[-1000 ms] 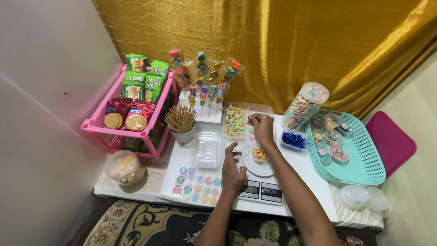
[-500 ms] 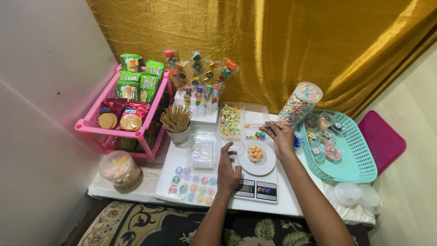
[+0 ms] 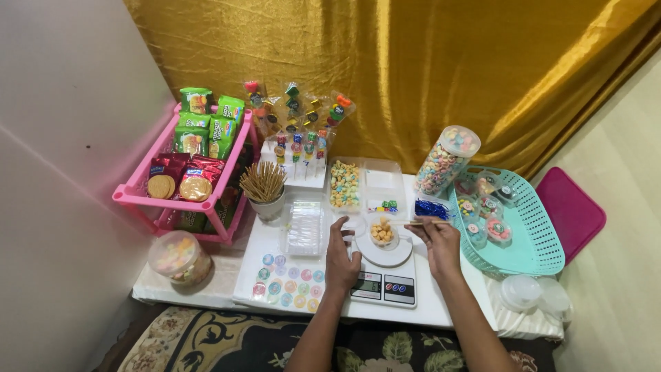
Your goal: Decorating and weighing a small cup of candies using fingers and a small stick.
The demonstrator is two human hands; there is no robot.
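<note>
Already loaded: small clear cup [image 3: 382,233] of yellow-orange sweets, on the white plate [image 3: 383,249] atop the kitchen scale [image 3: 383,282] near the counter's front edge. Left hand [image 3: 340,256] flat beside the plate, fingers loosely spread, gripping nothing. Right hand [image 3: 436,238] pinched around a thin wooden stick [image 3: 413,222] just right of the cup. Judged partway: filled cups in the teal basket [image 3: 533,234] at the right edge, empty lids [image 3: 527,293] at the front right corner.

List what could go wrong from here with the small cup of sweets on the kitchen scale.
1. The small clear cup of orange sweets sits on a white plate atop the digital scale; the left hand beside it could nudge it over.
2. The right hand holds a thin wooden stick near the tilted clear jar of coloured sweets, which might topple.
</note>
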